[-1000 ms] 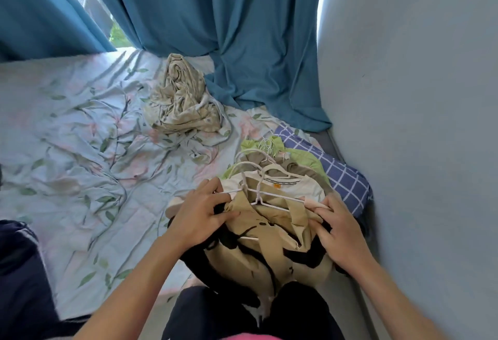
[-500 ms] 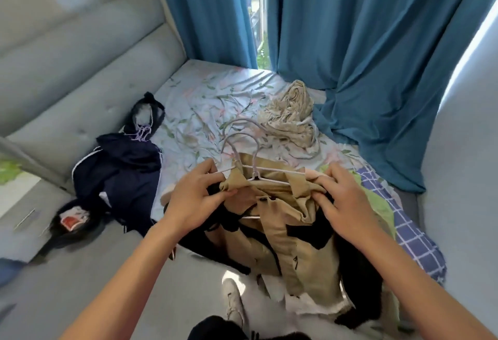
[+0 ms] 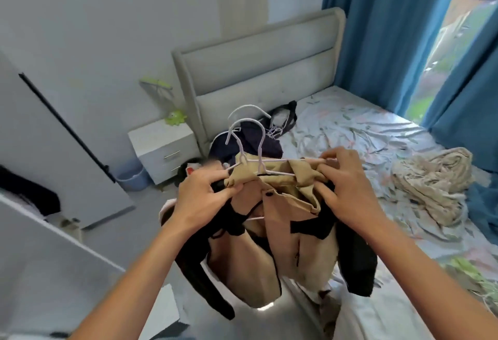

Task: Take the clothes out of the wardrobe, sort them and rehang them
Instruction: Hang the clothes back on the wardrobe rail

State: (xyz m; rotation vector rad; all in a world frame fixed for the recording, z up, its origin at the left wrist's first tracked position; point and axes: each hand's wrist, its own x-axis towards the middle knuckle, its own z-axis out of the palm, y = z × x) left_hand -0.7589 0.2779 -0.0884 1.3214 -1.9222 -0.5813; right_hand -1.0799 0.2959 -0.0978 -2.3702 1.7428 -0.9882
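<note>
— Across the right half of the frame, what fills the space?

— The bed (image 3: 363, 135), with a floral sheet and a grey padded headboard (image 3: 258, 62) at upper centre. Blue curtains (image 3: 388, 30) hang at the upper right, beside a window.

— And on the left?

— A white panel with a dark edge strip, which may be the wardrobe door (image 3: 54, 137); I cannot tell for sure. Right of it, near the headboard, stands a white nightstand (image 3: 161, 145) with a small green toy (image 3: 176, 118) on top, and a pale blue bin (image 3: 132, 179) sits on the floor just beside it.

— Where are the clothes?

— The main bundle is at the centre of the frame, held up in front of the bed: a tan jacket (image 3: 283, 232) with black sleeves and trim, hanging down toward the lower centre. A pile of dark clothes (image 3: 253, 140) lies on the bed near the headboard, just above the bundle in the picture. A crumpled beige cloth (image 3: 431, 180) lies on the sheet at the right.

— What are the hands doing?

— The left hand (image 3: 199, 197) grips the jacket's left shoulder, fingers curled round cloth and hanger end. The right hand (image 3: 347, 191) pinches the right shoulder and the other end.

— How many hangers?

— Two white hangers (image 3: 258, 162) show, their hooks rising above the collar at the centre.
</note>
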